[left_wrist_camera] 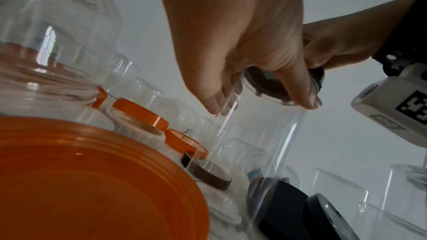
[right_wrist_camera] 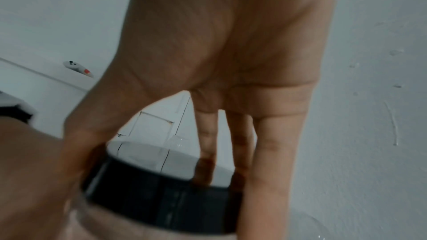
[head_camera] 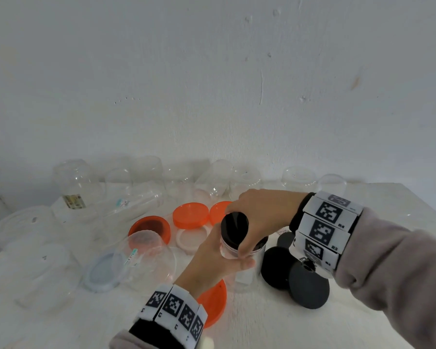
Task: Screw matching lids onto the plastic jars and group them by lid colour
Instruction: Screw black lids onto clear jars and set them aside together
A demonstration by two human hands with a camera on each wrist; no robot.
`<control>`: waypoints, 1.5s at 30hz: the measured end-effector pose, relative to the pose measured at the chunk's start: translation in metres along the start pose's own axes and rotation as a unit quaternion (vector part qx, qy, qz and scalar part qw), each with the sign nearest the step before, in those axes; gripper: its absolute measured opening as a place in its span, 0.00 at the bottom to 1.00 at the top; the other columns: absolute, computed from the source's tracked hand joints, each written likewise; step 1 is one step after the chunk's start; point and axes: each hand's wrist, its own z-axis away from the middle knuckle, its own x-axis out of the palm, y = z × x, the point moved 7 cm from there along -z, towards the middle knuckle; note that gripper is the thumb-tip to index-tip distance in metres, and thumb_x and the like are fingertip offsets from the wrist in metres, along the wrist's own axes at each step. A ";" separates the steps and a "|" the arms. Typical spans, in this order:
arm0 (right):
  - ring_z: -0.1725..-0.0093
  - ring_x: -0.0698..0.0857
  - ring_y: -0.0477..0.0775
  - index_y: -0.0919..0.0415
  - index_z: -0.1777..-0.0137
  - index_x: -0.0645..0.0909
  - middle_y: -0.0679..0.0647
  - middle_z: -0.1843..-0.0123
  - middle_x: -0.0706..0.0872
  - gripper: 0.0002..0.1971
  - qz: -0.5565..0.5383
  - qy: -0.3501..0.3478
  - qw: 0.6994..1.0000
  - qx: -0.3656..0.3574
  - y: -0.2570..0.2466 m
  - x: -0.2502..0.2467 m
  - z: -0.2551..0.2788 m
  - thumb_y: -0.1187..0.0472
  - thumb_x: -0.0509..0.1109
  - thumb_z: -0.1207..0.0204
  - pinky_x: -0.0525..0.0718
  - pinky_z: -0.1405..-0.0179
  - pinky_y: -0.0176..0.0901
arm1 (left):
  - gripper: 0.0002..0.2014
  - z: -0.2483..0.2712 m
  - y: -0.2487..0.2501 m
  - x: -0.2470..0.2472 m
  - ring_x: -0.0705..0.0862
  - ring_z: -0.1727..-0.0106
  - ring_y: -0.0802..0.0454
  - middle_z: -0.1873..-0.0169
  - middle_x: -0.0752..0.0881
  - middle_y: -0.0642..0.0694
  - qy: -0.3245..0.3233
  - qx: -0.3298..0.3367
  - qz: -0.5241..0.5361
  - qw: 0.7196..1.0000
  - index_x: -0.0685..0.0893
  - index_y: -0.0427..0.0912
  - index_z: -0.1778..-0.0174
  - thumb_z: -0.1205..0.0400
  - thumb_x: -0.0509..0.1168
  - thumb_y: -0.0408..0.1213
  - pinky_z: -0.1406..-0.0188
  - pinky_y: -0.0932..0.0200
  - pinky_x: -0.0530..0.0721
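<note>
A tall clear plastic jar (head_camera: 247, 270) stands at the table's middle with a black lid (head_camera: 234, 227) on its mouth. My left hand (head_camera: 219, 258) wraps round the jar's upper wall (left_wrist_camera: 265, 143) just below the lid. My right hand (head_camera: 259, 215) comes from the right and grips the black lid's rim (right_wrist_camera: 161, 194) with thumb and fingers. Through the jar wall in the left wrist view I see the lid's underside (left_wrist_camera: 270, 87).
Loose black lids (head_camera: 307, 285) lie right of the jar. Orange lids (head_camera: 190, 214) and a white ring lid (head_camera: 191, 239) lie behind it, a big orange lid (head_camera: 214, 303) under my left wrist. Several lidless clear jars (head_camera: 76, 182) crowd the back and left; a pale blue lid (head_camera: 103, 272) lies left.
</note>
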 end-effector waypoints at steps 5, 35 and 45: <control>0.62 0.80 0.42 0.50 0.52 0.78 0.41 0.60 0.80 0.27 -0.013 0.027 0.999 0.044 0.003 0.003 0.000 0.31 0.77 0.41 0.72 0.71 0.34 | 0.39 0.000 0.000 0.001 0.76 0.40 0.80 0.40 0.81 0.71 -0.007 -0.004 0.004 1.000 0.67 0.74 0.36 0.34 0.82 0.41 0.53 0.81 0.76; 0.48 0.78 0.43 0.40 0.32 0.75 0.32 0.56 0.72 0.35 0.031 -0.065 0.997 0.001 -0.001 -0.005 -0.002 0.40 0.81 0.41 0.85 0.46 0.46 | 0.40 0.002 0.002 0.004 0.74 0.33 0.74 0.36 0.77 0.71 -0.005 0.004 0.013 1.000 0.64 0.75 0.35 0.36 0.80 0.48 0.42 0.73 0.72; 0.37 0.75 0.49 0.41 0.23 0.64 0.41 0.39 0.73 0.45 0.006 -0.109 0.994 0.029 0.002 0.001 0.001 0.41 0.82 0.40 0.80 0.44 0.43 | 0.38 0.003 0.002 0.003 0.73 0.38 0.82 0.40 0.78 0.77 -0.007 0.004 0.022 1.000 0.66 0.74 0.37 0.35 0.81 0.44 0.48 0.80 0.73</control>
